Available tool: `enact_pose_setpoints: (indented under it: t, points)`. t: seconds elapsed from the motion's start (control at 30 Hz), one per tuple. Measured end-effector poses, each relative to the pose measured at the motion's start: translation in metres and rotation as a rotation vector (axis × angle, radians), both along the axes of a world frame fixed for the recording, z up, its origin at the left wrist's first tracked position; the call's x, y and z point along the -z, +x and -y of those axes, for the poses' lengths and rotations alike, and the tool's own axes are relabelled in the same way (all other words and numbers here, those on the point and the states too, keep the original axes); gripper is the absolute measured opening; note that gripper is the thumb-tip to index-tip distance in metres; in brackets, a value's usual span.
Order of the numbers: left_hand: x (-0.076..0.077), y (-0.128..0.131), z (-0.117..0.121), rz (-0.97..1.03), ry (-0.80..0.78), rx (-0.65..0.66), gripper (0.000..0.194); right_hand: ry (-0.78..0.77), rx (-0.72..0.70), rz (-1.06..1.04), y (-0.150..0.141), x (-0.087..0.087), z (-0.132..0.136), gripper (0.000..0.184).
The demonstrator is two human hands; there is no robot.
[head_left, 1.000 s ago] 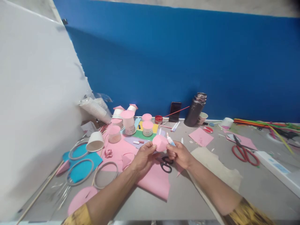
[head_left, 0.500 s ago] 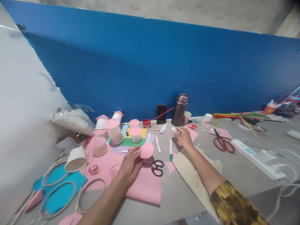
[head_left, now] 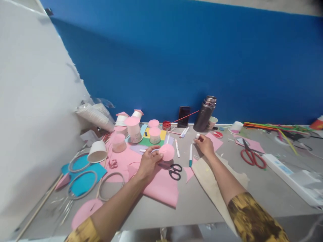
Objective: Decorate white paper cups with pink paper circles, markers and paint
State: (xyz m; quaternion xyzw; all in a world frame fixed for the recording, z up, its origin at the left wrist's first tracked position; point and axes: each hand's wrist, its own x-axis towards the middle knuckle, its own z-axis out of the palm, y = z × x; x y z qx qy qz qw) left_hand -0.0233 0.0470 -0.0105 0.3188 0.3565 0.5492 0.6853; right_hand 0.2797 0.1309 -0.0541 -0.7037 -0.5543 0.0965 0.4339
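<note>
Nearest the viewer, patterned sleeves (head_left: 254, 218) reached in over the desk (head_left: 141, 215), and below the left grip (head_left: 148, 164) a folded pink sheet (head_left: 161, 191) lay flat, while a cream sheet (head_left: 212, 178) spread beneath the right forearm. Just below and to the right of the left grip lay black-handled scissors (head_left: 175, 172), their handles pointing away from that hand. The pink disc (head_left: 167, 152) was in the left grip, pinched at its left edge between thumb and fingers, with most of its face free above the desk. It looked like thin paper: very light, bendy, easily creased and unlikely to slip, so a gentle pinch at the rim seemed the best hold, since pressing on the middle could dent it. Farther out, the right grip (head_left: 205, 144) had its fingers closed around a small white object (head_left: 197, 136), perhaps a tube or a cap; the fingers hid too much of it to be sure. It was probably light and firm, best held around its sides. A white marker (head_left: 190, 156) with a teal end lay just left of that grip. Beyond the left grip stood pink-topped cups (head_left: 133, 129), and beyond the right grip rose a dark flask (head_left: 204, 116), with a blue panel (head_left: 176, 60) behind everything.
</note>
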Motion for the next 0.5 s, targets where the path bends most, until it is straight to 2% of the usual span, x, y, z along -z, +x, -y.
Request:
enact_pose_setpoints:
  t: [0.07, 0.2, 0.23, 0.3, 0.37, 0.43, 0.5]
  points:
    - [0.000, -0.001, 0.000, -0.019, 0.009, -0.020, 0.057, 0.004, 0.002, 0.006, 0.000, -0.001, 0.001, 0.026]
    - [-0.002, -0.001, 0.000, -0.077, 0.034, -0.082, 0.054, 0.092, 0.064, 0.018, -0.002, -0.015, 0.008, 0.060]
    - [-0.003, -0.001, 0.000, -0.093, 0.041, -0.086, 0.054, 0.125, 0.075, 0.019, -0.004, -0.019, 0.011, 0.060]
    - [-0.005, 0.000, 0.002, -0.113, 0.058, -0.075, 0.054, 0.171, 0.040, 0.009, -0.014, -0.028, 0.019, 0.047]
    - [-0.006, 0.001, 0.005, -0.123, 0.072, -0.044, 0.055, 0.160, -0.085, -0.009, -0.030, -0.032, 0.030, 0.037]
    - [-0.007, 0.002, 0.006, -0.135, 0.080, -0.017, 0.055, 0.122, -0.237, -0.023, -0.049, -0.032, 0.041, 0.035]
    - [-0.006, 0.002, 0.007, -0.170, 0.096, -0.013, 0.054, 0.118, -0.309, -0.023, -0.062, -0.031, 0.048, 0.031]
